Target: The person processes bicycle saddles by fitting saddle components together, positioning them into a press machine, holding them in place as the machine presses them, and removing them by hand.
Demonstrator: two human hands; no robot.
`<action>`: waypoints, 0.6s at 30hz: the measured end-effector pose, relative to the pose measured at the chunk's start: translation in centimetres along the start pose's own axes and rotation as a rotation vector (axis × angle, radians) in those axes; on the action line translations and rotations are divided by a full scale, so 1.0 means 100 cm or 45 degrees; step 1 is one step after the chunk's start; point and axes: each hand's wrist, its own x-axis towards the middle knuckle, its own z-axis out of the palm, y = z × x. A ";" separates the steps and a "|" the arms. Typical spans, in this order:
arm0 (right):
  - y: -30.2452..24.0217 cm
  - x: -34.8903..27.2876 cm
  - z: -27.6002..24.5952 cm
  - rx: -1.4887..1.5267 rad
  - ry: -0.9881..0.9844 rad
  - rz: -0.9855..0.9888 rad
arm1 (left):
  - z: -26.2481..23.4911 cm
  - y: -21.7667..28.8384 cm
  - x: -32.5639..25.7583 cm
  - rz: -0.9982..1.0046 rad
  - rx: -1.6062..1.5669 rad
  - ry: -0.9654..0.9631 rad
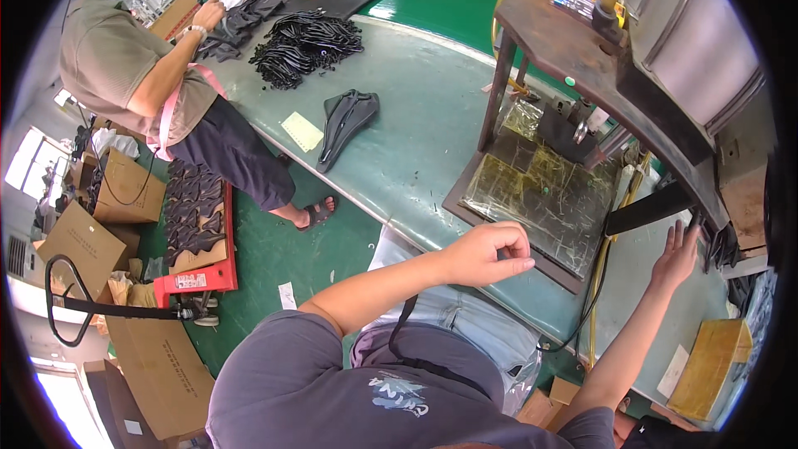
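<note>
My left hand (490,254) hovers at the near edge of the press's flat base plate (540,191). Its fingers are loosely curled, with a gap to the thumb and nothing visible in it. Clear, shiny film covers part of the plate. On the right, my right hand (675,259) stretches out with fingers extended, holding nothing I can see. Its fingertips are beside the press's dark frame (677,150) and close to some black pieces (721,245); whether they touch is unclear. A black bicycle saddle (347,126) lies on the green worktable (407,150), left of the press.
A pale yellow sheet (302,131) lies beside the saddle. Behind it is a heap of black saddle-like parts (307,46). A co-worker (141,66) stands at the far left. Cartons (129,187) and a red pallet jack (195,280) occupy the floor. A yellowish box (706,370) stands at the right.
</note>
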 end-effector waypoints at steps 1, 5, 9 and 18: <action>-0.005 0.005 0.012 0.078 0.040 0.048 | -0.003 0.003 -0.007 -0.028 0.003 -0.029; -0.008 -0.099 0.038 -0.160 -0.011 -0.383 | -0.026 0.008 -0.045 0.069 0.071 0.084; -0.015 -0.213 0.041 -0.165 -0.737 -0.501 | -0.052 -0.001 -0.090 -0.175 0.155 0.174; -0.161 -0.301 0.197 1.006 -1.757 -0.254 | -0.051 0.013 -0.136 -0.096 0.349 0.252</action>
